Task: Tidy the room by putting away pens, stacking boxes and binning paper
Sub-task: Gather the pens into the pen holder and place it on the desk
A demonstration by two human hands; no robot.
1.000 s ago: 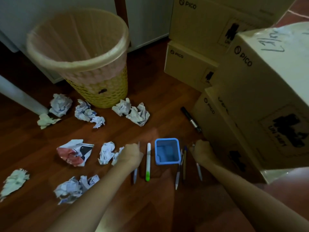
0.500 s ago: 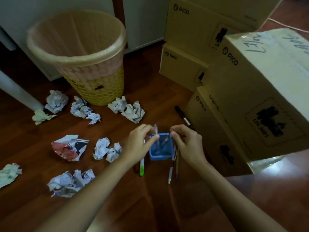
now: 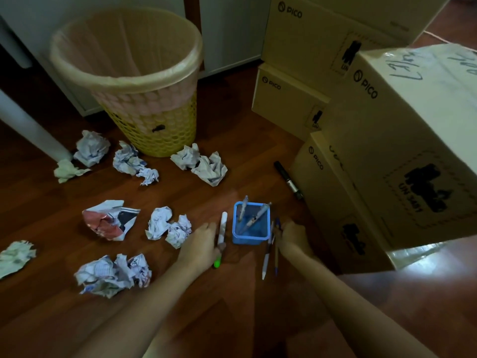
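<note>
— What does the floor look like from where you sit?

— Dark reddish wood floor [image 3: 232, 306], lit dimly. I see crumpled paper balls [image 3: 169, 226] scattered across it, several close around a yellow mesh bin [image 3: 154, 120] that stands by a white wall.

— And the boxes?

— Tan cartons marked PICO [image 3: 382, 156], piled at the right; a black marker [image 3: 287, 177] lies at their foot.

— The pens?

— A blue pen pot [image 3: 251, 237] holds two pens. My left hand [image 3: 200, 245] rests on a white pen with a green tip [image 3: 221, 233], fingers curled at it; firm grip, I cannot tell. My right hand [image 3: 293, 236] reaches two pens [image 3: 267, 257] lying beside the pot; its fingers are hidden
</note>
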